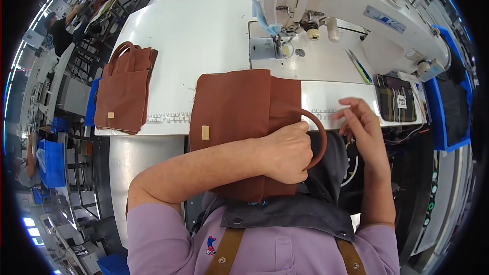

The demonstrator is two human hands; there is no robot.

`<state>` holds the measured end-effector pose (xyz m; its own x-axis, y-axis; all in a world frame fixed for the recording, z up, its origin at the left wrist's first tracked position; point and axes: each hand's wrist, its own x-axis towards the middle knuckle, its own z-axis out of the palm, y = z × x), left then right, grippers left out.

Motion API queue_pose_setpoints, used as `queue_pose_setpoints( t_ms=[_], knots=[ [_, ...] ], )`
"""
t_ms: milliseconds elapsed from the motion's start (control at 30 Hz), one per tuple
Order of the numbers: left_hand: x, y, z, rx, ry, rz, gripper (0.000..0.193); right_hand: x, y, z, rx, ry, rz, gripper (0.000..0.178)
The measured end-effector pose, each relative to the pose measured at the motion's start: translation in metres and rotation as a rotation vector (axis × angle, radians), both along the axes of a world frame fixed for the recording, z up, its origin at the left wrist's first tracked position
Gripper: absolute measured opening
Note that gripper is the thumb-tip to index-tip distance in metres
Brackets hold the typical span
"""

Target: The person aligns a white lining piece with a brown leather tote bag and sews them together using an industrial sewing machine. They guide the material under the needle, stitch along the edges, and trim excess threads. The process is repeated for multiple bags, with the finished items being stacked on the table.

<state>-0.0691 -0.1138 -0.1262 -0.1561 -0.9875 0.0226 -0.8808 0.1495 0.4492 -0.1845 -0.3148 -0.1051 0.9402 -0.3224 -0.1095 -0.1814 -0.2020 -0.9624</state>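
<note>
A reddish-brown bag panel (232, 104) lies over the table's front edge and hangs toward my lap. It has a small gold-coloured rectangle on it and a rounded tubular handle (321, 142) looping out on the right. My left hand (288, 153) reaches across the panel and is closed on it inside the loop, by the handle's ends; the fingertips are hidden. To the right of the handle, my right hand (361, 127) is raised at the table edge, fingers apart and bent, with nothing visible in them.
A white sewing machine (351, 5) stands at the back right of the white table (198, 30). Similar brown bag pieces (122, 91) are stacked at the left. Green-handled snips (359, 66) and a plaid pouch (395, 99) lie to the right, beside a blue bin (442, 114).
</note>
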Motion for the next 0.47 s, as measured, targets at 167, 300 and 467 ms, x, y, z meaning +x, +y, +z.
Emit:
queue_pose_setpoints(
  t_ms=[167,300,467],
  knots=[
    [-0.001,-0.035,0.004,-0.108,-0.033,-0.004,0.03,0.057,0.018,0.011,-0.537,-0.359,0.117,0.036],
    [0.006,-0.02,-0.005,-0.349,0.119,0.065,0.042,0.09,0.034,-0.007,-0.83,-0.378,0.303,0.053],
    [0.05,0.033,0.008,-0.374,0.134,0.499,0.028,0.099,0.022,-0.031,-0.875,-0.284,0.395,0.069]
  ],
)
